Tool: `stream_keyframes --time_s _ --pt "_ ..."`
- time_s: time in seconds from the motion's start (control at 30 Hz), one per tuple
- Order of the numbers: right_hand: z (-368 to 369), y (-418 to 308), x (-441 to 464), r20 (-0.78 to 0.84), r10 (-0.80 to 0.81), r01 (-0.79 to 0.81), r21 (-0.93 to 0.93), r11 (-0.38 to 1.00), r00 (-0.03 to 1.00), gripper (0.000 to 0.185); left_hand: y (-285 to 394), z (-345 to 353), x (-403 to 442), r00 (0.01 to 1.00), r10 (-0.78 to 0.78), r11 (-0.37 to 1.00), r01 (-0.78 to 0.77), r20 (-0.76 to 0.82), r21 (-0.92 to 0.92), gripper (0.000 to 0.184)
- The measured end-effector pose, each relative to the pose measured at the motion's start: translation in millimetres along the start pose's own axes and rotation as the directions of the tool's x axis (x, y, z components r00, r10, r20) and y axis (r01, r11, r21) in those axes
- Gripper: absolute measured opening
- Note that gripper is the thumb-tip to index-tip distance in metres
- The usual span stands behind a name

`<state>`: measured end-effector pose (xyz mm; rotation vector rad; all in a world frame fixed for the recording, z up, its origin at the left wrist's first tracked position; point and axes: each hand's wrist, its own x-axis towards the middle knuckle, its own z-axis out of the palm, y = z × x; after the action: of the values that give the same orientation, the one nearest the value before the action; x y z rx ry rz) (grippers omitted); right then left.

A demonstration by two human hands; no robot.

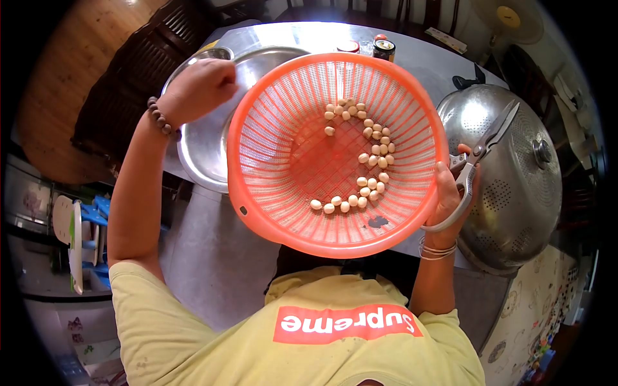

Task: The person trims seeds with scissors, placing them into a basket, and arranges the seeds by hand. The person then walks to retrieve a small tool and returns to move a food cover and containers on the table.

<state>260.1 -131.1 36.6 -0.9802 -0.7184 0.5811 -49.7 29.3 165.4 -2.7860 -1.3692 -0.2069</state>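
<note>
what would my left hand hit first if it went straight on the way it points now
Most likely the rim of the orange basket, though your left hand is at an unclear height, so it might pass above it.

Two hands [196, 90], one orange basket [270, 141], one pair of scissors [477, 152], roughly three dozen pale round balls [373, 160].

Colander [267, 128], table [418, 74] and fan [508, 18] suggest a home.

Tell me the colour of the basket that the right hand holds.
The basket in the right hand is orange-red, shown best in the head view.
</note>
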Motion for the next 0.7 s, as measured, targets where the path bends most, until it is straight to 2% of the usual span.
stream_keyframes --time_s 0.03,0.07,0.13,0.23,0.27,0.33,0.37,0.47,0.53,0.57,0.63,0.67,0.7 --pt "0.0 0.8 0.3 0.000 0.000 0.000 0.003 1.000 1.000 0.035 -11.3 -0.2 -4.0 0.996 -0.089 0.994 0.087 0.020 0.063 0.014" --pt "-1.2 2.1 1.1 0.005 -0.014 0.014 -0.002 1.000 1.000 0.035 -21.7 3.1 -8.6 0.996 -0.089 0.994 0.088 0.020 0.066 0.014" --pt "-2.6 2.8 1.4 0.012 -0.030 0.030 -0.006 1.000 0.999 0.036 -45.6 19.9 -18.9 0.980 -0.189 0.970 0.177 0.060 0.164 0.013" --pt "-3.7 1.1 0.9 0.025 -0.032 0.034 -0.052 0.998 0.999 0.036 -69.7 42.4 -30.6 0.962 -0.247 0.940 0.208 0.117 0.269 0.010" --pt "-3.3 -0.1 0.4 0.024 -0.035 0.036 -0.057 0.998 0.999 0.036 -73.3 47.3 -31.9 0.962 -0.245 0.941 0.207 0.117 0.266 0.010" --pt "-0.9 -2.0 -0.4 0.028 -0.037 0.039 -0.064 0.997 0.999 0.036 -61.1 46.4 -33.6 0.905 -0.347 0.921 0.279 0.246 0.271 0.006" --pt "0.6 -2.6 -0.9 0.019 -0.039 0.040 -0.051 0.998 0.999 0.036 -62.2 49.1 -34.0 0.905 -0.348 0.921 0.281 0.246 0.269 0.006" --pt "-0.8 -2.4 -0.6 0.016 -0.043 0.044 -0.059 0.997 0.999 0.035 -65.7 56.7 -32.2 0.935 -0.310 0.918 0.248 0.174 0.308 0.004" --pt "-1.5 -1.6 -0.7 0.025 -0.045 0.047 -0.079 0.996 0.999 0.035 -63.0 57.3 -30.5 0.947 -0.313 0.926 0.289 0.065 0.241 0.004" --pt "-0.6 -0.8 -0.5 0.021 -0.039 0.040 -0.048 0.998 0.999 0.035 -60.0 57.8 -29.9 0.947 -0.315 0.926 0.291 0.066 0.241 0.004" --pt "0.1 -0.5 -0.6 0.016 -0.034 0.035 -0.015 0.999 0.999 0.035 -40.7 53.7 -25.6 0.950 -0.303 0.951 0.307 -0.074 0.043 0.006" --pt "0.0 -1.1 -0.7 0.019 -0.038 0.039 -0.036 0.999 0.999 0.035 -29.9 49.7 -22.9 0.950 -0.303 0.951 0.307 -0.074 0.043 0.006" --pt "-0.5 -1.1 -0.8 0.022 -0.042 0.043 -0.057 0.997 0.999 0.035 -17.3 44.3 -20.0 0.977 -0.159 0.986 0.164 -0.141 0.026 0.005"
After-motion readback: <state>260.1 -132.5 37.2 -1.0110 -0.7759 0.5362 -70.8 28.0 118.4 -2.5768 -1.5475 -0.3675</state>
